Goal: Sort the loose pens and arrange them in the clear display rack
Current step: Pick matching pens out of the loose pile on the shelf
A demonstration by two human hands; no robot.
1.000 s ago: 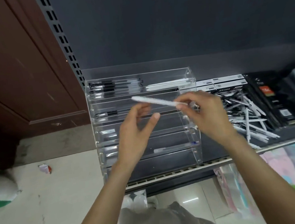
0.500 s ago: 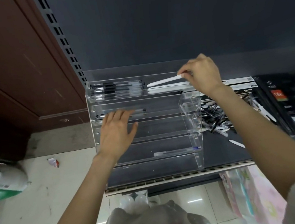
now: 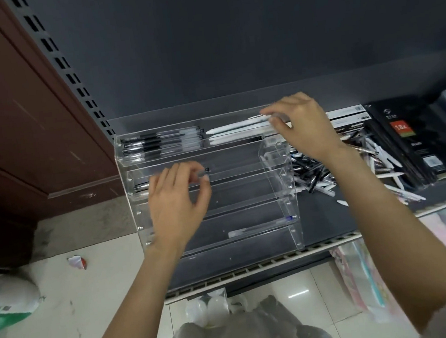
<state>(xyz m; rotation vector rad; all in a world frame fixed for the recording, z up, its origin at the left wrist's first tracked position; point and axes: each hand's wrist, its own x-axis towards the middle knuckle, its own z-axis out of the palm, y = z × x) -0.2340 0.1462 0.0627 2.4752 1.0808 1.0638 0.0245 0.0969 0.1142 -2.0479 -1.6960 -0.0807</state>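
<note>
Your right hand (image 3: pixel 305 127) pinches a white pen (image 3: pixel 235 126) in the clear display rack's (image 3: pixel 286 189) top tier; your left hand's (image 3: pixel 177 202) grip pinches a black pen (image 3: pixel 204 171) one tier down.

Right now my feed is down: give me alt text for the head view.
The right hand lays a white pen in the top tier of the clear display rack, beside black pens. The left hand pinches a pen at the second tier; the loose pens lie heaped to the rack's right.
</note>
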